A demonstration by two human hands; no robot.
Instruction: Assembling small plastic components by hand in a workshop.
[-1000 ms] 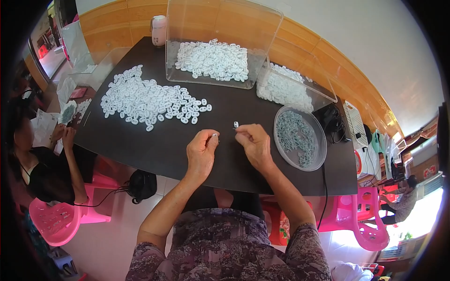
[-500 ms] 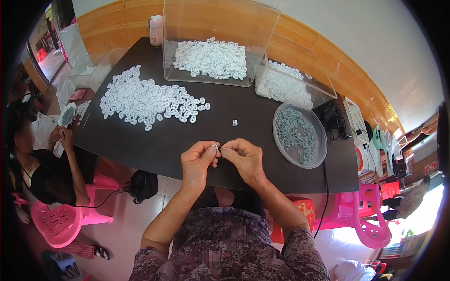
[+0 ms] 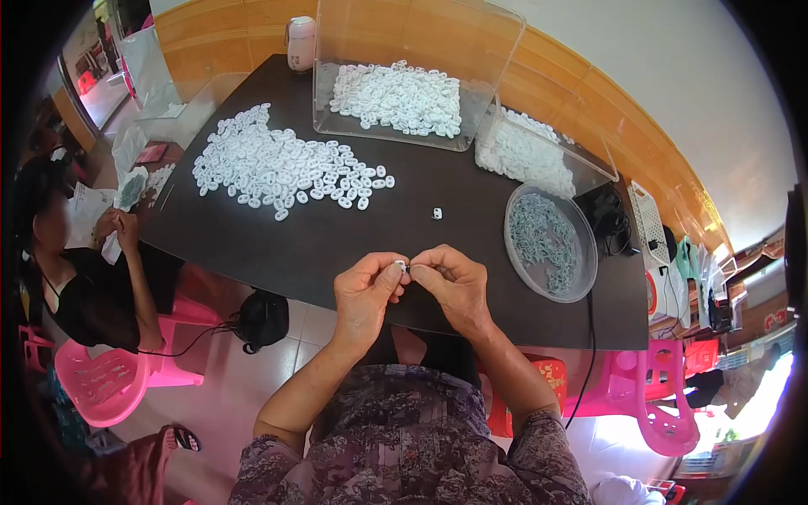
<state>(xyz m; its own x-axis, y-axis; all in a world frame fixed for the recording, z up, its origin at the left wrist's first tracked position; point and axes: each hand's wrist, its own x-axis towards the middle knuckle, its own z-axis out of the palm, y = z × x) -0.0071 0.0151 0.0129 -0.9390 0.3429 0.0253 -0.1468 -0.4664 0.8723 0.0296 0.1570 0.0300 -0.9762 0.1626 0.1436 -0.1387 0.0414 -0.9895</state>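
My left hand (image 3: pixel 364 293) and my right hand (image 3: pixel 453 282) meet over the near edge of the dark table (image 3: pixel 295 244). Between their fingertips they pinch one small white plastic piece (image 3: pixel 401 266). The fingers hide most of it. A single white piece (image 3: pixel 437 213) lies alone on the table just beyond my hands. Farther left spreads a loose heap of white oval pieces (image 3: pixel 282 164).
A clear box (image 3: pixel 404 97) with white pieces stands at the back, a second clear box (image 3: pixel 530 156) to its right. A round grey dish (image 3: pixel 549 241) holds small greyish parts. A person (image 3: pixel 80 261) sits at the table's left end on a pink chair (image 3: pixel 105 383).
My hands have drawn back from the table's middle toward its near edge and closed together on the small piece. The single white piece stays where it lay.
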